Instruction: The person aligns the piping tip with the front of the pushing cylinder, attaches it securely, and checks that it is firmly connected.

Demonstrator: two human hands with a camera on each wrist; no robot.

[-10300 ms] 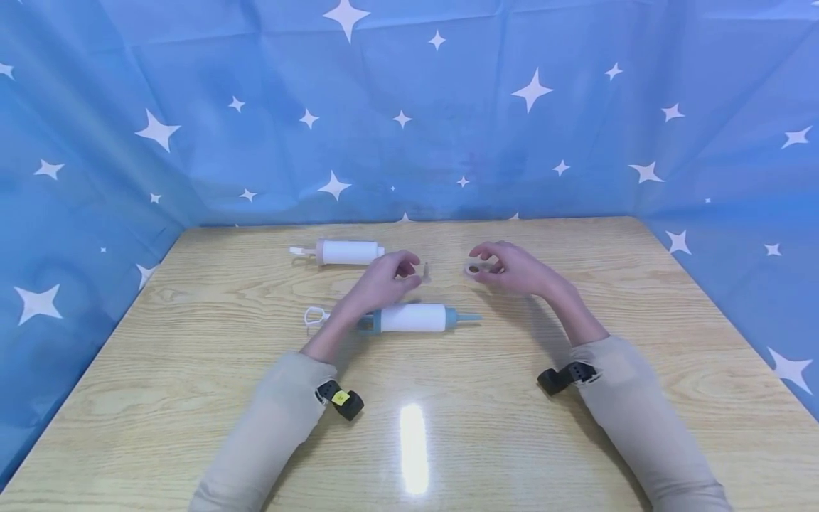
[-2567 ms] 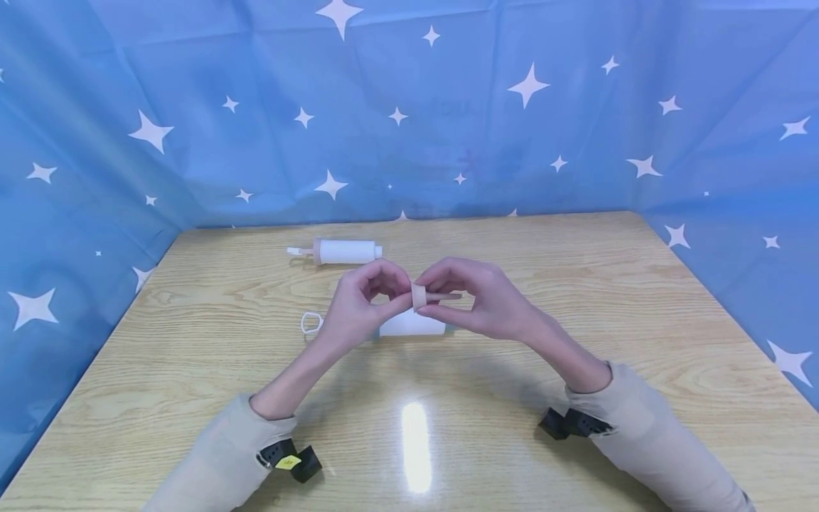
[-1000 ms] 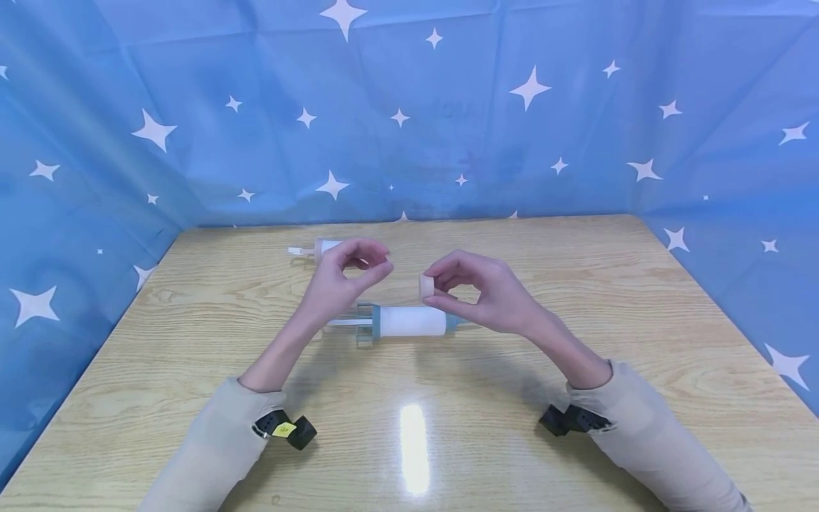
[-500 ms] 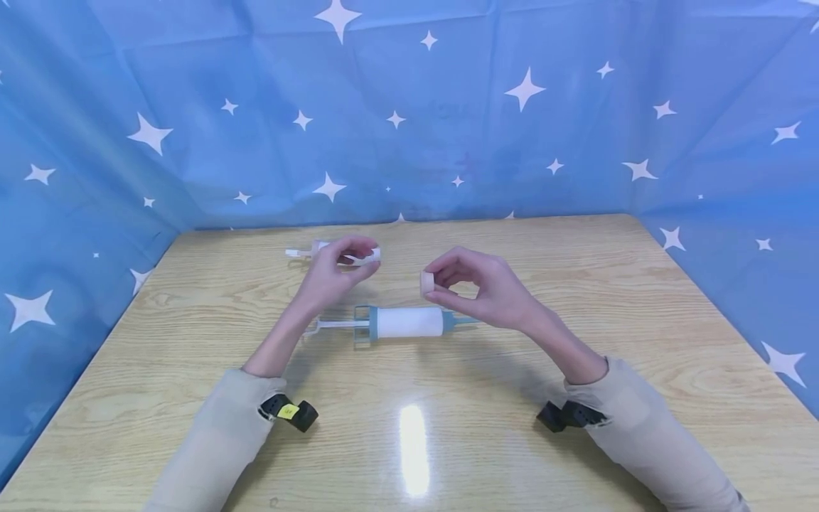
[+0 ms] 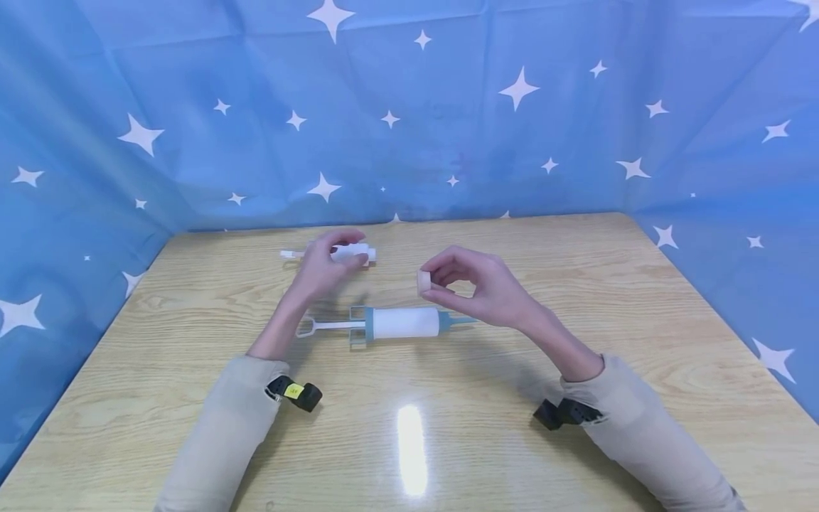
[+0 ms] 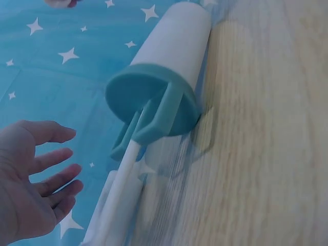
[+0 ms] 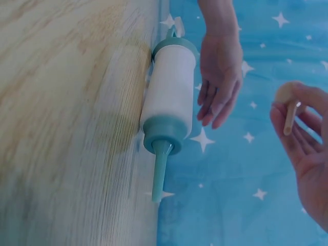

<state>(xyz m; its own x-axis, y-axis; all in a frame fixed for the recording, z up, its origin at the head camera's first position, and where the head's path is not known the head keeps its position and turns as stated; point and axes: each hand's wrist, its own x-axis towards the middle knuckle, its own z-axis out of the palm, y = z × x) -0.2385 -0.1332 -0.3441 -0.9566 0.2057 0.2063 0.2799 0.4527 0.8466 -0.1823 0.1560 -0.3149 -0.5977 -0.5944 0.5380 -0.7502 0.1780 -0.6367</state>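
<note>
My right hand (image 5: pixel 476 288) pinches a beige nozzle cap (image 5: pixel 424 282) between thumb and fingers, up above the table. In the right wrist view the cap's thin spout (image 7: pixel 289 123) sticks out from the fingers. My left hand (image 5: pixel 323 267) is over the rear syringe (image 5: pixel 362 250), thumb and fingers apart, and partly hides its white barrel. In the left wrist view that hand's fingers (image 6: pixel 56 179) are spread with nothing between them. A large syringe (image 5: pixel 405 323) with a white barrel, teal flange and teal nozzle lies in front of both hands, its white plunger handle pointing left.
The wooden table (image 5: pixel 486 427) reaches back to a blue curtain (image 5: pixel 409 142) with white stars. A black wrist camera (image 5: pixel 301 393) is strapped over the left sleeve, another camera (image 5: pixel 557 414) over the right.
My left hand has moved left and back over the rear syringe, its fingers spreading. The two hands worked together at the cap earlier; now my right hand alone holds it, nearly still.
</note>
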